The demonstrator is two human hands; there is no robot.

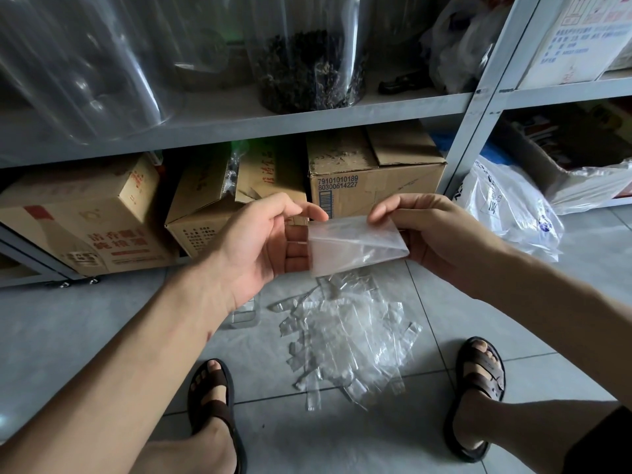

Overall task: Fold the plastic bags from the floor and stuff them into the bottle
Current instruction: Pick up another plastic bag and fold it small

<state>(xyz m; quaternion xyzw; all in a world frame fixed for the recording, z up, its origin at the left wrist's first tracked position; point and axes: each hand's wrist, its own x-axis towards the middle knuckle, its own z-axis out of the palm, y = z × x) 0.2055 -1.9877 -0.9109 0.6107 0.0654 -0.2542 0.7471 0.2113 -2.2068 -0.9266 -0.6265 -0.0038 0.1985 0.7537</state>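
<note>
**Two hands folding a small clear bag above a pile on the floor**

Seen from the person's own head, looking down while they squat on grey floor tiles (102, 336). Both hands hold one small clear plastic bag (355, 244) in the air at the middle of the view. The left hand (266, 241) pinches its left edge, thumb on top and fingers behind. The right hand (427, 230) pinches its right edge in the same way. The bag looks already doubled over, with a crease running to its lower right corner.

The step in hand appears to be the folding. Next, the bag probably needs another fold or a roll to make it narrow enough for a bottle's neck.

Below the hands, between two feet in brown sandals (212, 398), lies a loose pile of clear bags (345, 340), not yet folded. A clear container (244, 314) stands on the tiles just behind the left wrist. It is mostly hidden, so whether it is the bottle cannot be told.

Behind the hands runs a grey metal shelf unit (239, 124). Cardboard boxes (376, 179) fill its lower level, and a clear jar of dark dried matter (307, 63) stands above. A crumpled white carrier bag (506, 206) sits on the floor at the right. The left forearm lies across the way to the container.
</note>
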